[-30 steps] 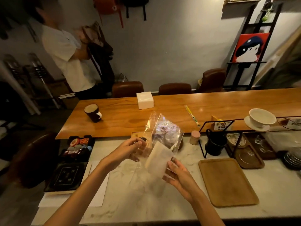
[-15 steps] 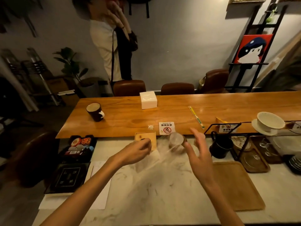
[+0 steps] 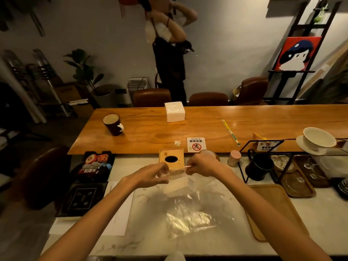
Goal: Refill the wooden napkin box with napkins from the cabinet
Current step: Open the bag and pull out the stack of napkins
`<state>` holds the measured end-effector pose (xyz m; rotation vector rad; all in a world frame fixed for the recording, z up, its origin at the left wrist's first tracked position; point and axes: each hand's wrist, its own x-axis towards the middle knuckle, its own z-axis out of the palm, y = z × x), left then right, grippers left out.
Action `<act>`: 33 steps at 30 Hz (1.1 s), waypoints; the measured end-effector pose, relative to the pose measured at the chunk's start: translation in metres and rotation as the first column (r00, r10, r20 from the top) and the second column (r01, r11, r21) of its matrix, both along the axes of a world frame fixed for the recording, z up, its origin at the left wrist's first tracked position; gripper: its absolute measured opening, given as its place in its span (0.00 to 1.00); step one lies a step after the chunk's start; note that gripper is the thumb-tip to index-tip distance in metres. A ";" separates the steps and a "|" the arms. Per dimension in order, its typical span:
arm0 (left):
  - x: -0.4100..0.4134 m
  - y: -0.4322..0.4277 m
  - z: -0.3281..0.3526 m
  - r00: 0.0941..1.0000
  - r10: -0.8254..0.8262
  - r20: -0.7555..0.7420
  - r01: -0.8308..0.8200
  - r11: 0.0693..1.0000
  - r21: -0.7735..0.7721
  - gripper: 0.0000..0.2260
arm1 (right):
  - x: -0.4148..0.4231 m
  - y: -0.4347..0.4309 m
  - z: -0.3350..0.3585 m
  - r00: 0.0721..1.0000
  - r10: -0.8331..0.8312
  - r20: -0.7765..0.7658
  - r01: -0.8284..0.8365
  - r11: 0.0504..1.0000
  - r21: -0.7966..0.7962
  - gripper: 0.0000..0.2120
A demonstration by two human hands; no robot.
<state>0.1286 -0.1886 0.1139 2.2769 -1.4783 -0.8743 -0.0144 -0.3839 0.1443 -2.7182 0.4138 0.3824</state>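
The wooden napkin box [image 3: 171, 159], square with a dark oval hole in its lid, stands at the back of the marble counter [image 3: 320, 223]. Just in front of it my left hand [image 3: 150, 175] and my right hand [image 3: 202, 164] each pinch an end of the mouth of a clear plastic bag [image 3: 188, 210]. The bag lies flat on the counter towards me, and a pale stack of napkins [image 3: 178, 185] shows inside near its mouth. A white napkin block [image 3: 174, 111] sits on the wooden bar top behind.
A wooden tray [image 3: 273, 208] lies right of the bag. Further right stand a black wire rack [image 3: 263, 147], a black mug [image 3: 259, 166] and dishes. Black trays [image 3: 94, 164] and paper sit left. A dark mug [image 3: 113, 124] is on the bar; a person stands behind it.
One second ago I held the bag up in the air. It came down onto the counter, my right hand let go for a moment, and both hands now grip its mouth.
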 end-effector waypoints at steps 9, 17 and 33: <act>0.007 0.004 -0.036 0.957 0.184 -0.224 -0.176 0.983 0.054 0.09 | -0.085 -0.002 -0.076 0.493 -0.735 0.466 0.690 0.656 0.305 0.15; 0.020 0.044 -0.060 0.697 0.463 -0.547 -0.482 0.868 0.120 0.13 | -0.129 0.064 -0.195 0.335 -0.803 -0.493 0.853 0.036 0.521 0.22; -0.034 0.117 -0.072 0.721 0.690 0.061 -0.609 0.673 -0.419 0.34 | -0.031 0.055 -0.090 0.765 -0.643 0.037 0.441 0.564 0.698 0.07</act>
